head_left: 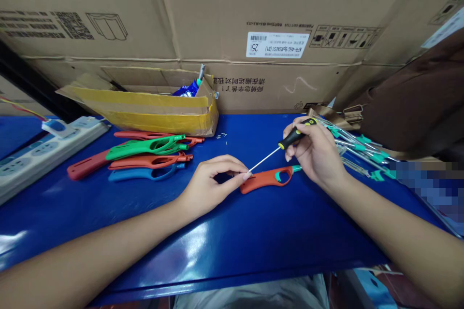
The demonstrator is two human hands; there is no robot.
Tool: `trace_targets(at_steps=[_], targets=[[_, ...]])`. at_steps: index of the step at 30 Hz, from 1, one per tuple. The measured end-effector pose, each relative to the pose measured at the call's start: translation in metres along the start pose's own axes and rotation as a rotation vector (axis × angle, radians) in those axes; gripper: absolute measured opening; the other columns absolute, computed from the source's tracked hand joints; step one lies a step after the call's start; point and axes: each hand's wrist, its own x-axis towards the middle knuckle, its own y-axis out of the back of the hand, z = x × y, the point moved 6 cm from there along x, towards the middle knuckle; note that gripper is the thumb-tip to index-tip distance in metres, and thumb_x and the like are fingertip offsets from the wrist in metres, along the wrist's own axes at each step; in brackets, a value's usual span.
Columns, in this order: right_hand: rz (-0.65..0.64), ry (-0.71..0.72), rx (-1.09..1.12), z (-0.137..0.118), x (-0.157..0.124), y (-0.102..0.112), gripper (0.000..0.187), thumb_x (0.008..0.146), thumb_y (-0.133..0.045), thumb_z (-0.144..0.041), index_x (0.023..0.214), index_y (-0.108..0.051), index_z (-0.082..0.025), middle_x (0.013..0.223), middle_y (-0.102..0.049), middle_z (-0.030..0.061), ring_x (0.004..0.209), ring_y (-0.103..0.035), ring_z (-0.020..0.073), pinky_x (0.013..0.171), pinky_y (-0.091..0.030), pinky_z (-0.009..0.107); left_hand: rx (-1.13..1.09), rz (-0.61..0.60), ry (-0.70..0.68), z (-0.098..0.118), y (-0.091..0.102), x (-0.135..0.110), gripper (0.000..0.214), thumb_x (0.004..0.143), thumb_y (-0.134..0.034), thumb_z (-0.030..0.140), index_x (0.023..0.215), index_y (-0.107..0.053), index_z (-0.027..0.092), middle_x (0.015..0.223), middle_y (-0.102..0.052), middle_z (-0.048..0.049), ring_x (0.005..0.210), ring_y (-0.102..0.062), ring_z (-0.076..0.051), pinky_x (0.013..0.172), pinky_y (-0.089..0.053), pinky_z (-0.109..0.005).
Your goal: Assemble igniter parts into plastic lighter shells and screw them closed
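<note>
My right hand (pixel 319 152) grips the black and yellow handle of a screwdriver (pixel 267 158), whose thin shaft slants down to the left. At its tip, my left hand (pixel 217 181) pinches thumb and forefinger together; anything tiny between them is too small to make out. Just below and right of those fingertips, an orange long-neck lighter (pixel 263 181) with a green trigger and green nozzle end lies on the blue table (pixel 203 246). Its left end is close to my left thumb.
Left of my hands lie several red, green, orange and blue lighter casings (pixel 145 161). Behind them stands an open cardboard box (pixel 159 116) with yellow tape. A power strip (pixel 47 149) is far left; metal rods with green parts (pixel 362 147) lie right. Tiny white bits (pixel 222 136) are scattered behind.
</note>
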Motion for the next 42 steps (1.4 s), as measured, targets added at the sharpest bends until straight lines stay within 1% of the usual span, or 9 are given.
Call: trace_targets(at_steps=[7,14,18,23,27,31,35,40,42], targets=[[-0.008,0.054,0.006,-0.005,-0.001,-0.001,0.018,0.078,-0.069,-0.03,0.083,-0.053,-0.023,0.071,-0.065,-0.0041,0.041,-0.057,0.0113,0.037,-0.049,0.025,0.035,0.005,-0.02,0.001,0.0,-0.002,0.006,0.088,-0.074,0.014,0.086,-0.079,0.015,0.088,-0.076,-0.0069,0.081,-0.072,-0.015,0.077,-0.056,-0.024],[-0.068,0.197,-0.099,-0.019,-0.007,-0.006,0.022,0.085,-0.073,-0.034,0.088,-0.054,-0.024,0.074,-0.065,-0.0053,0.043,-0.059,0.0098,0.039,-0.053,0.024,0.065,0.003,-0.013,-0.001,0.0,-0.003,0.007,0.088,-0.074,0.014,0.086,-0.08,0.016,0.087,-0.076,-0.0061,0.08,-0.071,-0.015,0.076,-0.056,-0.025],[-0.145,0.246,-0.135,-0.025,-0.012,-0.009,0.019,0.088,-0.073,-0.033,0.091,-0.056,-0.024,0.08,-0.065,-0.0041,0.044,-0.061,0.0108,0.038,-0.054,0.025,0.064,-0.009,-0.014,0.0,-0.001,-0.002,0.007,0.088,-0.073,0.014,0.084,-0.079,0.015,0.086,-0.076,-0.006,0.079,-0.071,-0.015,0.076,-0.056,-0.026],[-0.273,0.237,-0.12,-0.031,-0.017,-0.013,0.013,0.092,-0.067,-0.028,0.096,-0.055,-0.025,0.086,-0.068,-0.0014,0.05,-0.065,0.0131,0.039,-0.055,0.026,0.075,-0.046,-0.015,0.001,-0.004,-0.003,0.008,0.089,-0.072,0.014,0.086,-0.079,0.016,0.088,-0.076,-0.0064,0.081,-0.071,-0.015,0.076,-0.056,-0.026],[-0.343,0.236,-0.133,-0.035,-0.02,-0.016,0.018,0.092,-0.067,-0.028,0.102,-0.053,-0.026,0.085,-0.069,-0.0012,0.051,-0.063,0.0131,0.04,-0.054,0.025,0.077,-0.067,-0.039,0.002,-0.005,-0.003,0.007,0.089,-0.072,0.014,0.088,-0.079,0.016,0.09,-0.075,-0.0062,0.082,-0.071,-0.014,0.078,-0.056,-0.026],[-0.327,0.274,-0.154,-0.039,-0.023,-0.019,0.032,0.091,-0.071,-0.031,0.111,-0.047,-0.029,0.088,-0.07,-0.0012,0.051,-0.061,0.0125,0.035,-0.051,0.024,0.064,-0.083,-0.073,0.005,-0.005,-0.003,0.007,0.091,-0.07,0.014,0.09,-0.078,0.015,0.09,-0.075,-0.0065,0.084,-0.07,-0.015,0.08,-0.056,-0.026],[-0.29,0.361,-0.213,-0.044,-0.027,-0.02,0.031,0.091,-0.072,-0.031,0.112,-0.049,-0.03,0.092,-0.071,0.0007,0.052,-0.061,0.0122,0.036,-0.051,0.024,0.082,-0.095,-0.097,0.008,-0.005,-0.004,0.007,0.092,-0.069,0.014,0.091,-0.077,0.016,0.09,-0.075,-0.0061,0.085,-0.069,-0.016,0.081,-0.055,-0.028],[-0.296,0.353,-0.251,-0.044,-0.031,-0.019,0.04,0.093,-0.069,-0.034,0.129,-0.051,-0.033,0.098,-0.07,0.0031,0.055,-0.062,0.0134,0.038,-0.052,0.026,0.101,-0.108,-0.091,0.01,-0.006,-0.005,0.009,0.093,-0.067,0.015,0.092,-0.076,0.015,0.09,-0.074,-0.0067,0.084,-0.069,-0.016,0.081,-0.055,-0.028],[-0.301,0.36,-0.256,-0.044,-0.032,-0.019,0.041,0.093,-0.07,-0.035,0.13,-0.051,-0.034,0.097,-0.07,0.0028,0.055,-0.062,0.0133,0.039,-0.053,0.026,0.107,-0.109,-0.09,0.01,-0.007,-0.004,0.008,0.093,-0.068,0.016,0.092,-0.076,0.015,0.09,-0.075,-0.0069,0.084,-0.069,-0.016,0.08,-0.055,-0.028]])
